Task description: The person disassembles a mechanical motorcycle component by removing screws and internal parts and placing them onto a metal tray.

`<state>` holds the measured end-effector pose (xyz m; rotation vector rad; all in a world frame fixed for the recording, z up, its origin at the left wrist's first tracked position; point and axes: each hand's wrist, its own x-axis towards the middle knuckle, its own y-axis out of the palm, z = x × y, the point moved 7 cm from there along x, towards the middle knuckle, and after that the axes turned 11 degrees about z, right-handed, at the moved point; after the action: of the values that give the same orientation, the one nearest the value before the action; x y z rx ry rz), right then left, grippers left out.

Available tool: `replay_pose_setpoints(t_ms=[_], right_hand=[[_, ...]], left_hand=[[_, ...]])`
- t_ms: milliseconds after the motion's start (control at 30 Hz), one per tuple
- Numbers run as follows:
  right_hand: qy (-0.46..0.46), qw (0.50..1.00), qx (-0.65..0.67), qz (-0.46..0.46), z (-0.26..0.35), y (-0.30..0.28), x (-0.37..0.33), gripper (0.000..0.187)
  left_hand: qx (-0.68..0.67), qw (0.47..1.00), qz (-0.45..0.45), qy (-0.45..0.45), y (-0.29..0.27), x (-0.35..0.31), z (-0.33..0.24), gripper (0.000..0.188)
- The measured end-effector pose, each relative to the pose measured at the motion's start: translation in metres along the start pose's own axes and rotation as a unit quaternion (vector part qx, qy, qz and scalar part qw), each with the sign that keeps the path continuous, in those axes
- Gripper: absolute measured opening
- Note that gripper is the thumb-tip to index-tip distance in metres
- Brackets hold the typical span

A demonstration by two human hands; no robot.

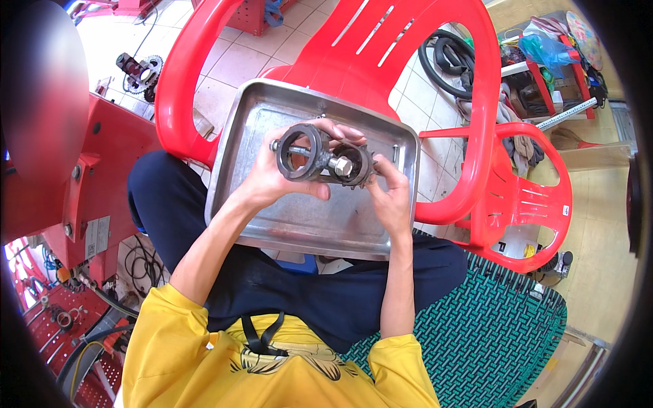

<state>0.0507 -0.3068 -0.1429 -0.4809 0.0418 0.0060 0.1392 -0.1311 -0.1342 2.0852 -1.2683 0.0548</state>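
Between my two hands is a dark, greasy metal clamp point(311, 170) with two round openings side by side. A shiny hex-headed bolt point(340, 165) sits in it near the right-hand ring, and a thinner bolt shank crosses the left ring. My left hand point(273, 175) wraps the left ring, thumb below and fingers behind. On the other side, my right hand point(389, 192) pinches the edge of the right ring with thumb and fingers. The clamp is held above a shallow rectangular metal tray point(299, 228), whose near edge lies over my lap. Small bits lie in the tray's far right part.
A red plastic armchair point(323, 51) stands just beyond the tray, with another red chair point(530, 204) to the right. Red metal equipment point(102, 177) rises at my left. A green woven seat point(476, 333) is under me. A sprocket part point(143, 78) lies on the tiles.
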Motion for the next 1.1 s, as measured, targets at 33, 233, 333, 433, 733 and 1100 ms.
replay_pose_setpoints(t_ms=[33,233,333,433,733,1100], right_hand=[[-0.003,1.0,0.001,0.002,0.002,0.001,0.0,0.017],[-0.053,0.995,0.023,-0.083,0.021,-0.004,0.002,0.026],[-0.009,0.997,0.021,-0.067,0.011,-0.008,0.0,0.024],[0.017,0.997,0.057,-0.047,0.004,-0.006,-0.002,0.024],[0.014,0.998,0.0,-0.069,0.008,-0.006,-0.004,0.029],[0.058,0.997,0.032,-0.043,0.001,-0.002,-0.003,0.033]], left_hand=[[-0.007,1.0,-0.007,-0.006,-0.001,-0.001,0.002,0.073],[0.015,1.0,0.015,-0.002,-0.002,-0.001,0.002,0.074],[-0.016,1.0,0.008,-0.012,0.0,-0.002,0.006,0.074],[0.001,1.0,0.026,-0.013,0.001,-0.002,0.007,0.075],[-0.01,1.0,0.03,0.0,0.004,0.0,0.004,0.074],[0.013,0.999,0.011,-0.034,0.004,-0.001,0.01,0.075]])
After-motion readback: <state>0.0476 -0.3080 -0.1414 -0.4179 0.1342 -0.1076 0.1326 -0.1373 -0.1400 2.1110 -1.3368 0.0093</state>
